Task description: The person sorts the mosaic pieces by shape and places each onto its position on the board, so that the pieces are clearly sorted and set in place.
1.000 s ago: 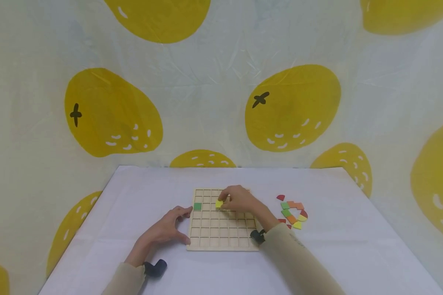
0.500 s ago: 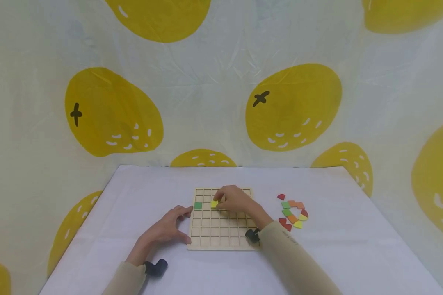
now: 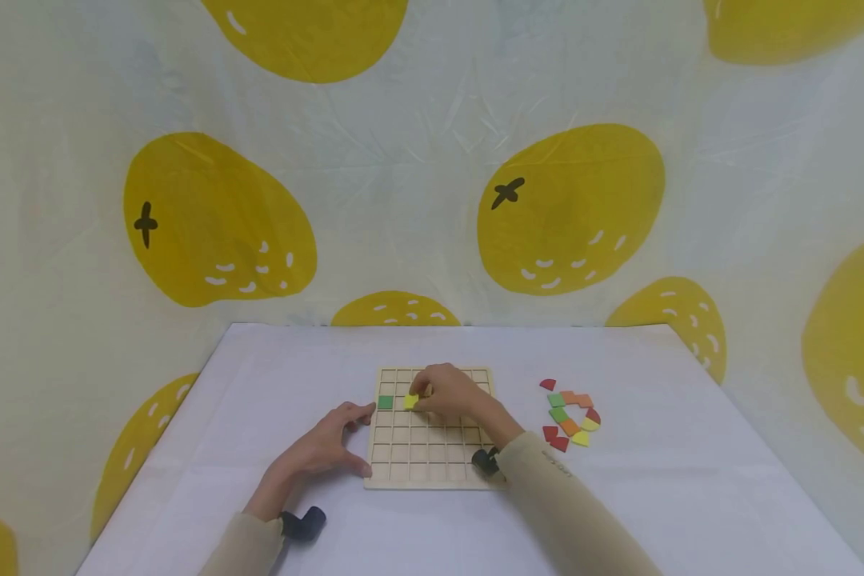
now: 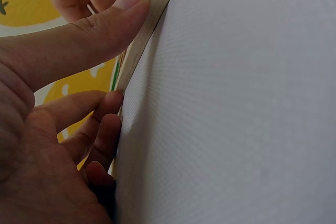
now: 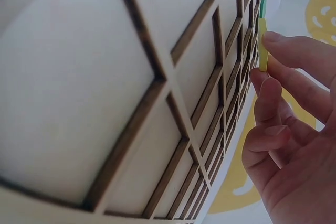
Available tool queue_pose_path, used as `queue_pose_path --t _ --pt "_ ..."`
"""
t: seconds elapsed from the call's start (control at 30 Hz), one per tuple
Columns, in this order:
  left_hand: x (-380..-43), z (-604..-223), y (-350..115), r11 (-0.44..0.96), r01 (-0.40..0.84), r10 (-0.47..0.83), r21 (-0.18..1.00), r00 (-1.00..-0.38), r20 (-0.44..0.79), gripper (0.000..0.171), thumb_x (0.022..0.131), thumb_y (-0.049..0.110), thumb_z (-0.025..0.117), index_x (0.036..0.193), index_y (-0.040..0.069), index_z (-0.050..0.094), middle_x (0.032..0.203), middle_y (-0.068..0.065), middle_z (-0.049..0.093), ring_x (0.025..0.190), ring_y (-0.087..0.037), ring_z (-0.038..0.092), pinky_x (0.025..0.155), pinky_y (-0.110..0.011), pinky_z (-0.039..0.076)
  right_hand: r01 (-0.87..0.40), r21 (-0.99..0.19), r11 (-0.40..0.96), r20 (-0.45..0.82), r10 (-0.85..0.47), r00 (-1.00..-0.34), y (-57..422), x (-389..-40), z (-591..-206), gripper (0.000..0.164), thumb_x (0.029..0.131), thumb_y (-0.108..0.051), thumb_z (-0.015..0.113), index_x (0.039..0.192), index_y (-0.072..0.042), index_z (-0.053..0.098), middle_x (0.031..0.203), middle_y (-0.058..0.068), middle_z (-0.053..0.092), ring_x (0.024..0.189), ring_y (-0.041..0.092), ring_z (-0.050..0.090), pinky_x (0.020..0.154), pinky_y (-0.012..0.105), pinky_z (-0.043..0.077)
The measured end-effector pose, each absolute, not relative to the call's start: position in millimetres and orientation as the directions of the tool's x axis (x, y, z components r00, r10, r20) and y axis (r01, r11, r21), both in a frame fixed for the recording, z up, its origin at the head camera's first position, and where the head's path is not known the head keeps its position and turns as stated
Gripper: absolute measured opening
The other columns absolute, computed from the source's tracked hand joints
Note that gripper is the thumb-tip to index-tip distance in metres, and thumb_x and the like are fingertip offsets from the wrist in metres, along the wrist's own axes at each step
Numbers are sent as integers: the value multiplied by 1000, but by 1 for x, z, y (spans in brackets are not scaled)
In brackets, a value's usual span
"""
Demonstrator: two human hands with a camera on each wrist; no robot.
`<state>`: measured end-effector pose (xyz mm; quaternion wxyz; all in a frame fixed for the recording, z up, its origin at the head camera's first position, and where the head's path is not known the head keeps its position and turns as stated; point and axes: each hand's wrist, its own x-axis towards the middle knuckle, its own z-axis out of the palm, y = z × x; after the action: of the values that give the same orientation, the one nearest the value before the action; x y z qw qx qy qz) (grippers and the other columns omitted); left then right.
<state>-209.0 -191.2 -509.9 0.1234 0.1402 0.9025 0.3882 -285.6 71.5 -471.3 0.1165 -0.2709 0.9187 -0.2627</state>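
Observation:
A wooden grid board (image 3: 419, 485) lies on the table. My right hand (image 3: 452, 392) is over its upper part, pinching a yellow square tile (image 3: 410, 402) between thumb and fingers. In the right wrist view the yellow tile (image 5: 263, 51) stands edge-on near the board's surface, with the ring and little fingers curled behind. A green square tile (image 3: 386, 402) sits in a cell of the leftmost column, a short way left of the yellow one. My left hand (image 3: 322, 445) rests against the board's left side. In the left wrist view its thumb (image 4: 118, 19) and fingertips touch the board's edge.
Right of the board lies a loose group of tiles: orange squares (image 3: 584, 401), green squares (image 3: 556, 400), a yellow tile (image 3: 580, 438) and several red quarter-round pieces (image 3: 548, 385). A white cloth (image 3: 302, 352) covers the table; a fruit-print curtain (image 3: 396, 200) hangs behind.
My right hand has moved left across the board with the yellow tile, bringing it closer to the green tile. The left hand stays at the board's edge.

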Motion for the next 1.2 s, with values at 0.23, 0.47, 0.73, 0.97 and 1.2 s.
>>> queue_pose_path --t 0.23,0.47,0.73,0.97,1.2 --pt "-209 -510 -191 664 152 346 732 -931 -120 108 62 28 99 155 13 47 125 4 58 121 -22 50 109 -49 43 -451 -537 713 -62 -567 -822 68 -287 -470 22 90 -22 79 112 -15 78 102 -3 75 93 13 63 91 35 54" --pt "-209 -510 -191 666 158 347 729 -931 -115 108 62 28 99 155 13 48 125 4 58 121 -22 50 108 -49 43 -471 -525 709 -57 -582 -811 65 -290 -471 21 90 -21 78 110 -15 78 101 -2 74 95 13 63 93 35 54" --pt "-209 -510 -190 666 153 343 730 -932 -119 108 61 28 99 155 13 48 124 5 58 121 -21 49 108 -49 43 -454 -533 714 -74 -574 -815 63 -290 -473 21 92 -21 77 112 -15 78 104 -1 74 97 16 63 95 38 53" --pt "-210 -510 -190 672 150 337 725 -934 -119 108 61 28 99 155 13 48 123 5 58 120 -21 49 107 -48 43 -416 -566 712 -94 -557 -825 61 -291 -475 21 92 -22 77 112 -16 78 102 -4 70 95 15 60 92 35 52" --pt "-208 -511 -189 673 139 328 727 -936 -125 107 61 27 99 155 13 49 123 4 58 121 -21 50 108 -49 43 -394 -581 712 -103 -545 -832 58 -292 -480 22 91 -22 77 112 -17 78 103 -5 71 94 14 60 92 34 52"
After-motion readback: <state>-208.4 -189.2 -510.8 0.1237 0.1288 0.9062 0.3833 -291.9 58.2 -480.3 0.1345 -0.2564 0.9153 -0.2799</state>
